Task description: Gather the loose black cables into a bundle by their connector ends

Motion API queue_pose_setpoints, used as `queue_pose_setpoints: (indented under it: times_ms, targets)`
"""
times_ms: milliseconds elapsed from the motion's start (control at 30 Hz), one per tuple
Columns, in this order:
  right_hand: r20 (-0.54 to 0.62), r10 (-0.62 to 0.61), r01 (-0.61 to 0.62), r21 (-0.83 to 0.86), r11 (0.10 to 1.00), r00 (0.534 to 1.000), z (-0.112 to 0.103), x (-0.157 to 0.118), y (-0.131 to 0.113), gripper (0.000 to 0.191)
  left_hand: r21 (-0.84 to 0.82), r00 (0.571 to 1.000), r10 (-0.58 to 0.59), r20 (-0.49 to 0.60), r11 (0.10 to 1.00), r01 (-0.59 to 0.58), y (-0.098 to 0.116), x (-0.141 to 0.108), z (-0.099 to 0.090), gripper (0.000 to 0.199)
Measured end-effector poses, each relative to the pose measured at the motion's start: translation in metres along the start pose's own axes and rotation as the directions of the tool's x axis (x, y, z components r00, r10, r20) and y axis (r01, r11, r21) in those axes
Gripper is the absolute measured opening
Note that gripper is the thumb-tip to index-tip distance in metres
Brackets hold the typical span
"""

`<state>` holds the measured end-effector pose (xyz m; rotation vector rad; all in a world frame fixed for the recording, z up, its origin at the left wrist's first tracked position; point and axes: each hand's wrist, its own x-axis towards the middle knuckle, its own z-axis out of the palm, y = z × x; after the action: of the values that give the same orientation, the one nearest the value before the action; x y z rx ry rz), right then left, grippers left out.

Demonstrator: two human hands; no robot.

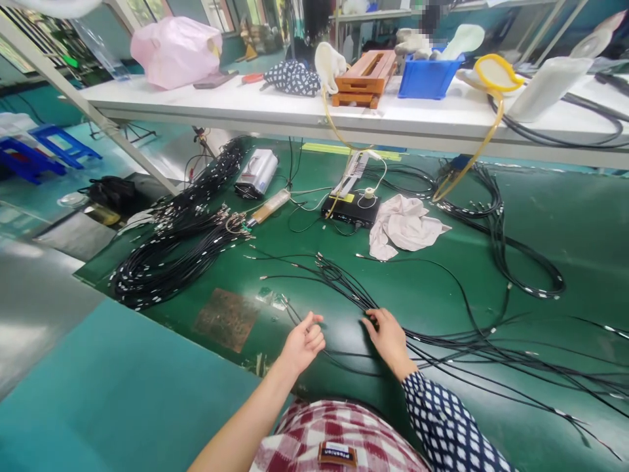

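My right hand (387,335) lies over a bundle of black cables (351,288), its fingers curled on the strands and its thumb standing off to the left. The thin cables fan out on the far-left side, with metal tips. My left hand (305,341) is closed with the fingers bent, left of the right hand. Past it runs a separate black cable (351,368), whose tips show just beyond the fingers. Whether that cable is in the grip is hidden by the hand.
Thick cable bundles lie at left (162,269) and at right (533,262). At the back stand a silver box (258,172), a black device (361,211) and a crumpled cloth (410,226). A white shelf (236,108) overhangs the green bench (580,223). Loose cables spread to the right.
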<state>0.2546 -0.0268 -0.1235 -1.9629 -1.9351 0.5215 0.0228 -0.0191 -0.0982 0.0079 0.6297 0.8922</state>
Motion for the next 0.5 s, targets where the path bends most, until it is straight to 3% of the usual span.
queue_pose_setpoints:
  times_ms: [67, 133, 267, 333, 400, 500]
  targets:
    - [-0.019, -0.023, 0.019, -0.168, 0.986, 1.0, 0.006, 0.017, 0.006, 0.023, 0.017, 1.0, -0.019, 0.002, 1.0, 0.019, -0.001, -0.002, -0.001, 0.028]
    - [0.025, -0.066, 0.07, -0.212, 0.975, 0.997, 0.009, 0.026, 0.009, 0.021, 0.019, 1.0, -0.023, 0.004, 1.0, 0.023, -0.003, -0.004, -0.003, 0.028]
    - [0.097, -0.084, 0.099, -0.164, 0.982, 0.992, 0.004, 0.018, 0.004, 0.022, -0.024, 0.999, -0.026, -0.027, 0.999, 0.025, -0.008, -0.005, -0.008, 0.029]
    - [0.174, -0.047, 0.053, -0.035, 0.998, 0.984, 0.0, 0.006, 0.0, 0.023, -0.047, 0.998, -0.029, -0.053, 0.999, 0.026, -0.011, -0.005, -0.011, 0.031]
    - [0.358, -0.045, -0.061, 0.279, 0.958, 0.933, -0.004, -0.009, -0.003, 0.029, -0.04, 0.995, -0.034, -0.094, 0.999, 0.031, -0.012, -0.005, -0.012, 0.034]
    - [0.62, -0.226, -0.34, 0.657, 0.673, 0.751, -0.012, -0.034, -0.001, 0.047, 0.022, 0.981, -0.05, -0.185, 0.998, 0.055, -0.014, -0.005, -0.01, 0.043]
